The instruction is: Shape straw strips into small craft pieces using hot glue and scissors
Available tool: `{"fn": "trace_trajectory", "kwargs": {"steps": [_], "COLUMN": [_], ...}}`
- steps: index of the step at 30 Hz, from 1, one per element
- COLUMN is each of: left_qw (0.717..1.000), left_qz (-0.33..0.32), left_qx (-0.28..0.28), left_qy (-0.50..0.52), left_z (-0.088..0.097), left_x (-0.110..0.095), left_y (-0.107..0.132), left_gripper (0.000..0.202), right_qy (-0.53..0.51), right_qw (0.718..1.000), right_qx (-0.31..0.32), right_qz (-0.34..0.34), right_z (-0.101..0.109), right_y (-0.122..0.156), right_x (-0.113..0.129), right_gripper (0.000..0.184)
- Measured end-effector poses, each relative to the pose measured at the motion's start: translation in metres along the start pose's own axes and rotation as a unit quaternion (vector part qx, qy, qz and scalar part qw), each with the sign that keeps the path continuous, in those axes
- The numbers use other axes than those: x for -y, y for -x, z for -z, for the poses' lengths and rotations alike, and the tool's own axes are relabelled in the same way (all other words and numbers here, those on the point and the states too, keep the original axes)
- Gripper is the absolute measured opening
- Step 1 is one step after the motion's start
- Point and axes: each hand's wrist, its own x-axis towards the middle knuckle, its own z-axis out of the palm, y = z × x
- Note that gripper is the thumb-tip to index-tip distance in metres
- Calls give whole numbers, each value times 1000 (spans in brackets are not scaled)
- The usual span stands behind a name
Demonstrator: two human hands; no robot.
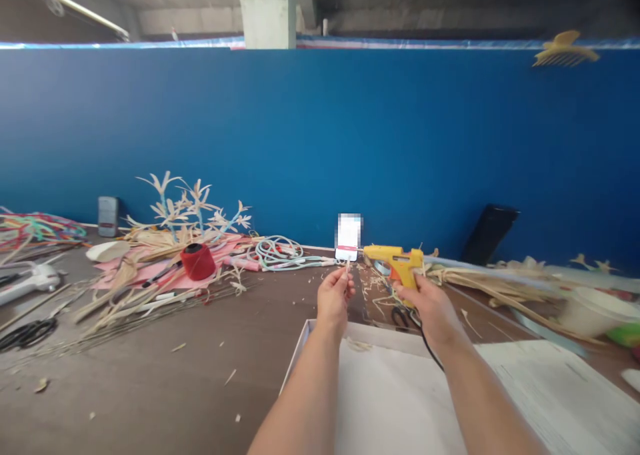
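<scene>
My right hand (429, 306) grips the handle of a yellow glue gun (395, 258), whose nozzle points left and whose black cord trails down past my wrist. My left hand (334, 297) is closed in a pinch on a thin pale straw piece (347, 264) held upright just left of the nozzle. Both hands hover over the far edge of a shallow white box lid (320, 338) on the brown table.
A red thread spool (198, 261), straw flowers (190, 208) on pink paper and coiled cords (275, 251) lie at left. Black scissors (25, 333) sit far left. A phone (349, 236) leans on the blue wall. Straw bundles (495, 285) and a white cup (590, 310) lie right.
</scene>
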Motion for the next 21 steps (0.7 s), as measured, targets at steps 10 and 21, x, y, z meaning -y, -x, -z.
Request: {"fn": "trace_trajectory", "kwargs": {"steps": [10,21], "left_qw": [1000,1000], "left_qz": [-2,-2], "left_qx": [1,13], "left_qy": [-3,4], "left_z": [-1,-1], "left_x": [-1,-2], "left_y": [3,6], "left_gripper": [23,27], "right_qy": [-132,-75], "right_qw": [988,996], "right_qx": [43,13], "right_qz": [-65,-51], "right_z": [2,2], "right_y": [7,9], "right_x": [-14,-17], "right_gripper": [20,28]}}
